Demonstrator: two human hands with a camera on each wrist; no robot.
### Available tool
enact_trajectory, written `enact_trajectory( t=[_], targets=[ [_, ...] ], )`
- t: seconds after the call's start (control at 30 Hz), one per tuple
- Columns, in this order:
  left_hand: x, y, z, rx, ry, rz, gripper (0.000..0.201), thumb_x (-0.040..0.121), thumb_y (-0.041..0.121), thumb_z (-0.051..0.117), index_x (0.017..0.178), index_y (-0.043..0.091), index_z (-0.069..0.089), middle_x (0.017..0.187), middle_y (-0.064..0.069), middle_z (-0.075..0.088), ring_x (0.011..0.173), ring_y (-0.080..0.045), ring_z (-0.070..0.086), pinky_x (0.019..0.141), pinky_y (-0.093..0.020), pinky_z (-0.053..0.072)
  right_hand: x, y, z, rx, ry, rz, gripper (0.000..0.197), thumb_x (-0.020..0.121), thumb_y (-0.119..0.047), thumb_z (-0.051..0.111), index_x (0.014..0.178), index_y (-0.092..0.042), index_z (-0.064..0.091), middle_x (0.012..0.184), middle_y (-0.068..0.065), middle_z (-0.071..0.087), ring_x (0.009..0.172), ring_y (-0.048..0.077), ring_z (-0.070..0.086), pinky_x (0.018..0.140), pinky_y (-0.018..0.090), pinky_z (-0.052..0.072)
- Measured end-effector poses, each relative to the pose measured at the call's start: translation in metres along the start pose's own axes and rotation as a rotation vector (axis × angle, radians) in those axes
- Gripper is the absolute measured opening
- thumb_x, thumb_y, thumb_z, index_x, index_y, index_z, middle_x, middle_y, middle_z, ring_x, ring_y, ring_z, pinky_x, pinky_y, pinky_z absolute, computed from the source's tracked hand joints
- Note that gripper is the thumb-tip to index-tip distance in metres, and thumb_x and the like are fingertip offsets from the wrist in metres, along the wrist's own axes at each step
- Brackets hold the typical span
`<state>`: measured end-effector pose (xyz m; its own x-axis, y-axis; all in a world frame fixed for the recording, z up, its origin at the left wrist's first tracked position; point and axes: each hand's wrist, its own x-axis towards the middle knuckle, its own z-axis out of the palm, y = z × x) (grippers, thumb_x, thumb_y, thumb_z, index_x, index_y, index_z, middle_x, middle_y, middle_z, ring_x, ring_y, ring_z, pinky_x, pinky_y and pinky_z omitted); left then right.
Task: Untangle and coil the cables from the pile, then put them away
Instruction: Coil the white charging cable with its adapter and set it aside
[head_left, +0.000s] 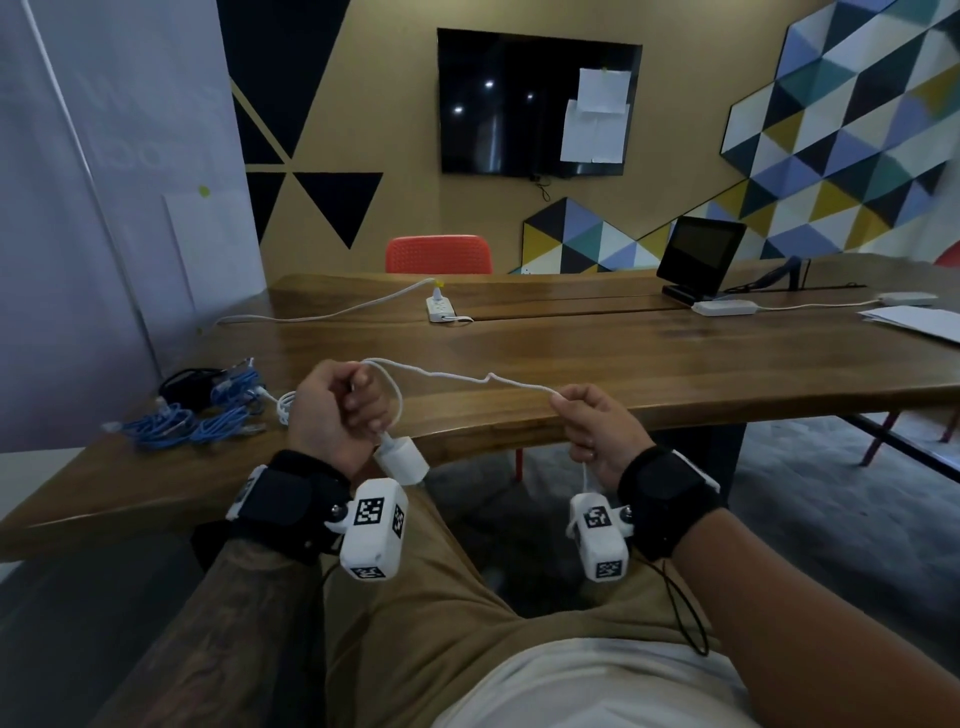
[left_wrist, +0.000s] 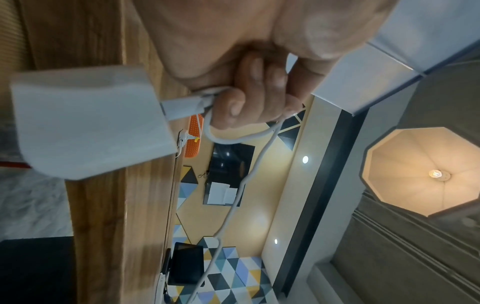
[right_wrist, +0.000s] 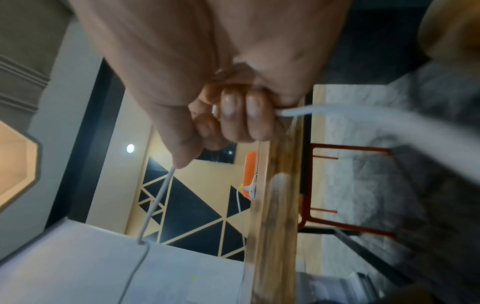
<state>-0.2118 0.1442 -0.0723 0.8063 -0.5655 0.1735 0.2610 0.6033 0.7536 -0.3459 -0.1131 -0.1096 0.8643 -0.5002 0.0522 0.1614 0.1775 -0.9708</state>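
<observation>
Currently the white cable (head_left: 457, 378) spans both fists, just off the table's (head_left: 675, 364) near edge. Left hand (head_left: 337, 410) curls round 1 loop, adapter block (head_left: 402, 462) dangling below; right hand (head_left: 597, 431) grips the free run. Cord looks light, limp, kinky; the block is likely the only real weight. Hold near its plug. Blue cables (head_left: 192, 415) sit at the left edge.

The room is dim and warm-toned — light comes from a glowing octagonal ceiling recess (left_wrist: 426, 172) and small round downlights (left_wrist: 305, 159), which glint on the dark wall-mounted screen (head_left: 537, 101). Both wrist views are smeared with motion blur; the head view bends at its edges.
</observation>
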Motion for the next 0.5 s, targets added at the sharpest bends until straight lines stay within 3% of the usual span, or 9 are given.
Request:
enact_trajectory(
  t=[0.23, 0.3, 0.37, 0.43, 0.5],
  targets=[
    [0.001, -0.007, 0.001, 0.024, 0.041, -0.009, 0.016, 0.072, 0.023, 0.048, 0.060, 0.017, 0.040, 0.047, 0.006, 0.022, 0.042, -0.011, 0.014, 0.041, -0.024, 0.021, 0.003, 0.009, -0.001, -0.235, -0.001, -0.078, 0.013, 0.094, -0.012, 0.066, 0.084, -0.016, 0.060, 0.065, -0.001, 0.049, 0.044, 0.007, 0.033, 0.040, 0.020, 0.026],
    [0.001, -0.003, -0.001, 0.012, 0.046, -0.007, 0.016, 0.073, 0.023, 0.047, 0.061, 0.017, 0.040, 0.048, 0.006, 0.022, 0.042, -0.011, 0.014, 0.041, -0.024, 0.022, -0.002, 0.009, 0.000, -0.283, -0.062, -0.114, 0.010, 0.097, -0.013, 0.061, 0.088, -0.012, 0.064, 0.069, -0.002, 0.057, 0.052, 0.009, 0.044, 0.051, 0.024, 0.038],
    [0.001, 0.001, -0.002, -0.023, 0.036, -0.005, 0.016, 0.075, 0.022, 0.046, 0.061, 0.017, 0.040, 0.048, 0.006, 0.022, 0.042, -0.010, 0.015, 0.041, -0.023, 0.024, -0.006, 0.009, 0.002, -0.340, -0.141, -0.127, 0.016, 0.100, -0.014, 0.056, 0.090, -0.011, 0.067, 0.081, 0.000, 0.065, 0.070, 0.013, 0.057, 0.072, 0.028, 0.048],
    [-0.001, 0.003, -0.002, -0.058, 0.011, -0.016, 0.016, 0.077, 0.022, 0.044, 0.062, 0.017, 0.040, 0.047, 0.006, 0.022, 0.040, -0.010, 0.016, 0.041, -0.023, 0.025, -0.010, 0.010, 0.003, -0.511, -0.238, -0.108, 0.022, 0.102, -0.020, 0.054, 0.088, -0.017, 0.070, 0.092, 0.000, 0.068, 0.089, 0.015, 0.062, 0.089, 0.032, 0.048],
    [-0.003, 0.003, 0.002, -0.056, -0.037, -0.047, 0.017, 0.079, 0.021, 0.042, 0.063, 0.017, 0.039, 0.048, 0.006, 0.022, 0.040, -0.010, 0.016, 0.041, -0.023, 0.023, -0.011, 0.017, 0.007, -0.821, -0.334, -0.062, 0.024, 0.101, -0.029, 0.054, 0.085, -0.027, 0.072, 0.099, 0.000, 0.070, 0.098, 0.018, 0.062, 0.094, 0.036, 0.046]
  ],
)
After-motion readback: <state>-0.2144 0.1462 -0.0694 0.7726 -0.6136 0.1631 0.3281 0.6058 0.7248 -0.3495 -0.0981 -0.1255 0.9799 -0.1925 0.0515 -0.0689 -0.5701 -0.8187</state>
